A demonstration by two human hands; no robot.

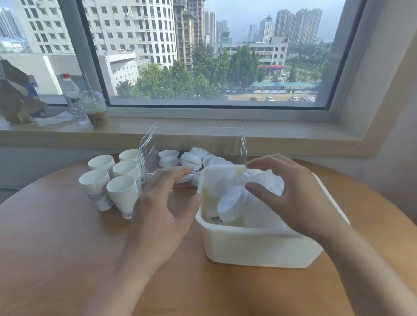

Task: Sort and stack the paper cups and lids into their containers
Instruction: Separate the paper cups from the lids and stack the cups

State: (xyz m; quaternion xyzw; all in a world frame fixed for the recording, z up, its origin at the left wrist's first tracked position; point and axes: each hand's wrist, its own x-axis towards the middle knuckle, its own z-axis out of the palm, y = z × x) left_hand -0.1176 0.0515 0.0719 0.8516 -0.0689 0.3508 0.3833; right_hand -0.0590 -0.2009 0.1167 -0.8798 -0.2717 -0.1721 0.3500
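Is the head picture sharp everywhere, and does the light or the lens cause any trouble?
Head view: daylight from the window overexposes the white bin and the lids inside it; both the left hand and the right hand look slightly motion-blurred; the wide lens bends the window frame at the edges.

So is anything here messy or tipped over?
Yes. In the white bin a stack of lids lies on its side instead of standing. The lids in the clear container are jumbled too. The cup stacks stand upright on the table.
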